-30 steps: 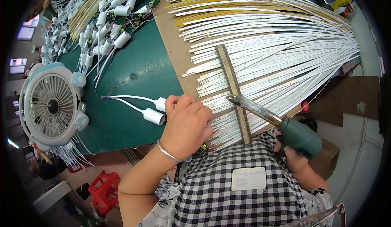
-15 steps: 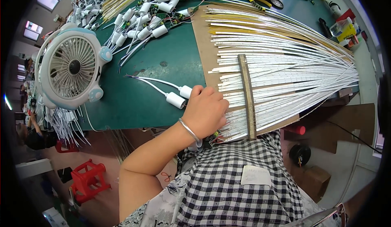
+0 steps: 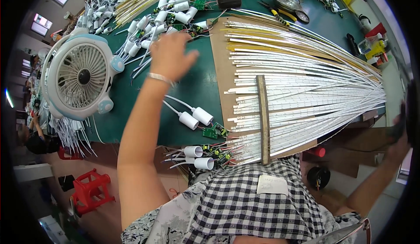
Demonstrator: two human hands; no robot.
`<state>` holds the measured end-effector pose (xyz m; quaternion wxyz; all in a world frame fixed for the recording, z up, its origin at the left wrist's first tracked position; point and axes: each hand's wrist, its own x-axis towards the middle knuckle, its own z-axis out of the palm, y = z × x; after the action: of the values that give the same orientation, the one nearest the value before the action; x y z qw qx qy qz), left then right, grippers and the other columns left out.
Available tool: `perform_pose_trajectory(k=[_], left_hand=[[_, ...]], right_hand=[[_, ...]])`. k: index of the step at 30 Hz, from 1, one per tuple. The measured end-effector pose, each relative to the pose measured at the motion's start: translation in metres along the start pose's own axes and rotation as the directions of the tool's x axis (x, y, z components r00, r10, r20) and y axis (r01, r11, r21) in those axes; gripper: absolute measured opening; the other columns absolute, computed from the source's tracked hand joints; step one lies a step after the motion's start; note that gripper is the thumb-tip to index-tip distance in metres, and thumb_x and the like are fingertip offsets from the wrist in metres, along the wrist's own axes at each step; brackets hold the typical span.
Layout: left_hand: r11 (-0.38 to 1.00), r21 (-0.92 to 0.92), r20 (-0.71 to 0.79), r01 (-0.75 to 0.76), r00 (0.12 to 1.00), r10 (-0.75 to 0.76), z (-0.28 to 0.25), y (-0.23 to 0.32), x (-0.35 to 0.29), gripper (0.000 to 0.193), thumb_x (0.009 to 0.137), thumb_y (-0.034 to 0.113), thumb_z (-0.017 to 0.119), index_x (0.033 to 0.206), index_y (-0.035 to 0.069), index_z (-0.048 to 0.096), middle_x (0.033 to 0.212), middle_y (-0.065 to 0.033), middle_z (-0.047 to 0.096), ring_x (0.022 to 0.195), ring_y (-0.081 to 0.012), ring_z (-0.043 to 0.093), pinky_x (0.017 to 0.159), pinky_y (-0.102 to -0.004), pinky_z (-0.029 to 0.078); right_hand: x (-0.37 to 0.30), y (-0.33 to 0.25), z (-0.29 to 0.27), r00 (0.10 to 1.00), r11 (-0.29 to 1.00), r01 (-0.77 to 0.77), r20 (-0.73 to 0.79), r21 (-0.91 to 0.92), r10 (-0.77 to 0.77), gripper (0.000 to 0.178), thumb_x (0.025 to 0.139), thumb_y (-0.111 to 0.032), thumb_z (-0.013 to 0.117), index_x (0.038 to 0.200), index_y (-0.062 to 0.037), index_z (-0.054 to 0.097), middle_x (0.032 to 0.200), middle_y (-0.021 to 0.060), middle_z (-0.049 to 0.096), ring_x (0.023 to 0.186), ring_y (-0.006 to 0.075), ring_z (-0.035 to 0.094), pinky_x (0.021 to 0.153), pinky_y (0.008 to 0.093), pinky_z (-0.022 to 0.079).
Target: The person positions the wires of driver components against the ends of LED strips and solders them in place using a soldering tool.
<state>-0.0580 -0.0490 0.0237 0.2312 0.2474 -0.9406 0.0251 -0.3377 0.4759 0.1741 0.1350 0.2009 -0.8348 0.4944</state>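
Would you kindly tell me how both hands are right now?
Left hand: open, by the white sockets.
Right hand: blurred at the right edge; cannot be told.

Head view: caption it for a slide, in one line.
Open left hand at a pile of white sockets on a green table, beside fanned-out white strips under a narrow bar.

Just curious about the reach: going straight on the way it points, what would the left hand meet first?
Most likely the pile of white cylinders just ahead of the left hand, though it might pass above them; depth is unclear.
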Motion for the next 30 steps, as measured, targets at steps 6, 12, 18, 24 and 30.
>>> perform_pose_trajectory(k=[6,12,18,24,30], left_hand=[[0.889,-0.084,0.02,0.451,0.892,-0.451,0.041,-0.17,0.086,0.055,0.082,0.055,0.056,0.12,0.016,0.06,0.124,-0.0123,0.058,0.118,-0.0304,0.052,0.098,-0.0466,0.035],[0.878,0.11,0.476,0.466,0.75,-0.459,0.048,-0.163,0.127,0.071,0.084,0.071,0.027,0.125,0.022,0.058,0.127,-0.0088,0.058,0.119,-0.0302,0.052,0.103,-0.046,0.03],[0.864,0.27,0.429,0.425,0.751,-0.502,0.024,-0.102,0.1,0.073,0.082,0.074,0.028,0.118,0.021,0.063,0.119,-0.0094,0.063,0.111,-0.0313,0.058,0.095,-0.0513,0.035],[0.92,0.208,0.313,0.333,0.868,-0.385,0.013,-0.057,0.059,0.058,0.085,0.062,0.04,0.108,0.016,0.068,0.112,-0.011,0.065,0.106,-0.0316,0.059,0.087,-0.0479,0.043],[0.999,0.024,-0.169,-0.033,0.985,0.037,-0.001,-0.035,0.062,0.036,0.08,0.039,0.064,0.108,0.017,0.066,0.106,-0.0052,0.065,0.105,-0.0271,0.057,0.086,-0.0462,0.041]], right_hand=[[-0.102,0.013,0.103,0.985,0.919,-0.121,0.164,0.375,0.062,0.036,0.091,-0.021,0.053,0.119,0.0008,0.052,0.106,0.0116,0.062,0.062,0.0103,0.053,0.052,0.022,0.042],[-0.137,0.019,0.078,0.978,0.92,-0.209,0.094,0.33,0.189,0.035,0.092,-0.021,0.052,0.12,0.0003,0.05,0.109,0.011,0.061,0.065,0.0099,0.053,0.052,0.0219,0.041],[-0.131,0.014,0.105,0.953,0.873,-0.302,0.1,0.382,0.286,0.037,0.091,-0.017,0.053,0.123,0.0025,0.048,0.108,0.0132,0.061,0.065,0.0115,0.054,0.057,0.0232,0.044],[-0.134,0.016,0.119,0.964,0.87,-0.251,0.186,0.425,0.188,0.036,0.09,-0.017,0.056,0.12,0.0014,0.051,0.107,0.0117,0.061,0.067,0.0102,0.055,0.056,0.0218,0.045],[-0.15,0.022,0.115,0.954,0.867,-0.296,0.164,0.401,0.249,0.036,0.09,-0.016,0.055,0.121,0.0016,0.051,0.106,0.0119,0.062,0.068,0.0104,0.055,0.06,0.0223,0.045]])
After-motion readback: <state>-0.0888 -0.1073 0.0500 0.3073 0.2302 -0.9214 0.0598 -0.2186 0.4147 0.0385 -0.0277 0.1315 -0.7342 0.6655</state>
